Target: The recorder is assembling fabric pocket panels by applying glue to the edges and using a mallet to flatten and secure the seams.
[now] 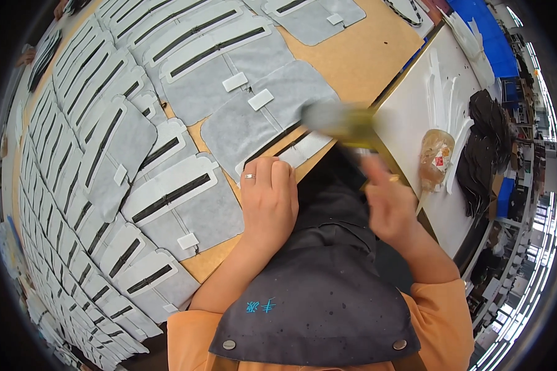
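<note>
My left hand point(267, 199), with a ring on one finger, rests palm down on the near edge of a grey fabric piece point(254, 120) that has a white strip with a dark slit and a small white tab. My right hand point(387, 201) is blurred with motion and grips the handle of a brush-like tool point(343, 123), whose yellowish head hovers over the right end of that fabric piece. A dark apron over an orange shirt fills the lower middle of the view.
Many matching grey pieces point(93, 154) lie overlapped in rows across the brown table point(353, 55). To the right stands a white table point(414, 111) bearing a clear plastic bottle point(435, 157), white strips and a heap of dark pieces point(489, 142).
</note>
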Demonstrator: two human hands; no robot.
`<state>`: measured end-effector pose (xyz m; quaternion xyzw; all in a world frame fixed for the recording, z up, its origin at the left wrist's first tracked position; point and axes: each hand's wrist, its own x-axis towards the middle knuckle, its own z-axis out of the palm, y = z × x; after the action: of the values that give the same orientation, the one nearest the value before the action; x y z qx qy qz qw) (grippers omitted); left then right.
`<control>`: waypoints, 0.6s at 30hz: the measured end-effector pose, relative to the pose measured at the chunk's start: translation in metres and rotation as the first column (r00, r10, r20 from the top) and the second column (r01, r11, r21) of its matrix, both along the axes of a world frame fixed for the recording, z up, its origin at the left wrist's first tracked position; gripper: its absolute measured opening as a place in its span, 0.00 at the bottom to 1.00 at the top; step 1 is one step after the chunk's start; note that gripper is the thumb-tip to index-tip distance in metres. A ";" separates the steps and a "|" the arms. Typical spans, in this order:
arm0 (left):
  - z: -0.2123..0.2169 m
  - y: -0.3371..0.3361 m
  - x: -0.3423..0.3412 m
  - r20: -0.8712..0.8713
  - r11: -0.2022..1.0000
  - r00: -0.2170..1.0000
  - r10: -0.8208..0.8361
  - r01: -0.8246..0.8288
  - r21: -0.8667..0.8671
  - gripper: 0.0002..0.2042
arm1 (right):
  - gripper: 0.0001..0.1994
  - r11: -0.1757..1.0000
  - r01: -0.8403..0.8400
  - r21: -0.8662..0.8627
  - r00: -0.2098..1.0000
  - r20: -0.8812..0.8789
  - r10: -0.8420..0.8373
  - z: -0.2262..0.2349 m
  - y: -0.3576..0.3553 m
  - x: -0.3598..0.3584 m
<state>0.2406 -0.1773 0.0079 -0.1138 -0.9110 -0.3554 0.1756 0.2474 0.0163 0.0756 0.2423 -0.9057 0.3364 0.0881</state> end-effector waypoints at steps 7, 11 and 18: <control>-0.003 -0.004 0.002 0.000 1.000 1.000 0.006 -0.006 -0.010 0.07 | 0.29 0.980 -0.040 0.193 0.982 0.189 0.003 0.012 -0.004 -0.007; 0.000 0.001 -0.001 -0.013 0.999 1.000 -0.005 0.006 0.037 0.10 | 0.30 0.977 -0.023 0.210 0.995 0.095 0.003 -0.010 0.004 0.012; -0.003 -0.008 0.000 -0.036 0.999 0.999 0.010 -0.008 0.050 0.11 | 0.29 0.982 0.053 -0.181 0.998 0.038 -0.047 0.011 -0.004 -0.001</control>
<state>0.2407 -0.1849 0.0053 -0.1118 -0.8991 -0.3749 0.1965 0.2461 0.0123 0.0870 0.2048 -0.8784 0.4193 0.1031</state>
